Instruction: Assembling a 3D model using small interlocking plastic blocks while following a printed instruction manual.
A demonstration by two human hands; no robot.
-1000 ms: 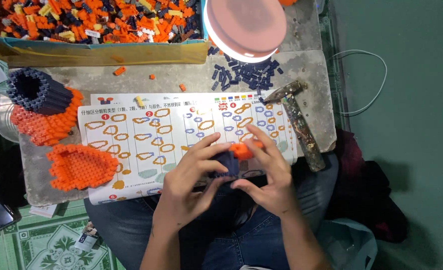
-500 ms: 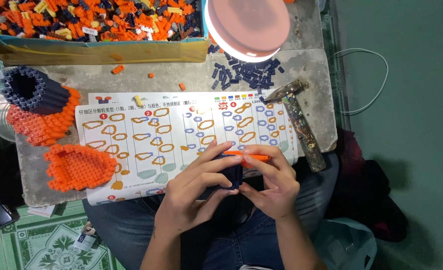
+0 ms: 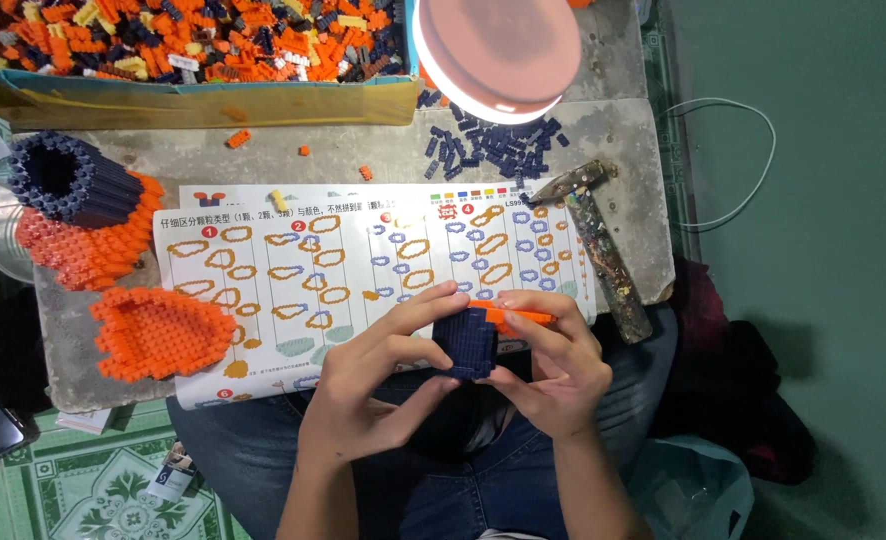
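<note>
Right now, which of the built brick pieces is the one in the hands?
The small dark blue block with an orange strip, pinched between the left hand and right hand. The orange flat piece and the blue-and-orange tube piece lie untouched on the table's left.

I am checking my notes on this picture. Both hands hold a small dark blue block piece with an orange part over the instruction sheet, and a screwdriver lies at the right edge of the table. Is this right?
Not quite. The tool at the right edge of the table is a hammer, as the head view shows. The rest holds: left hand and right hand grip the dark blue block piece with its orange part over the instruction sheet.
</note>
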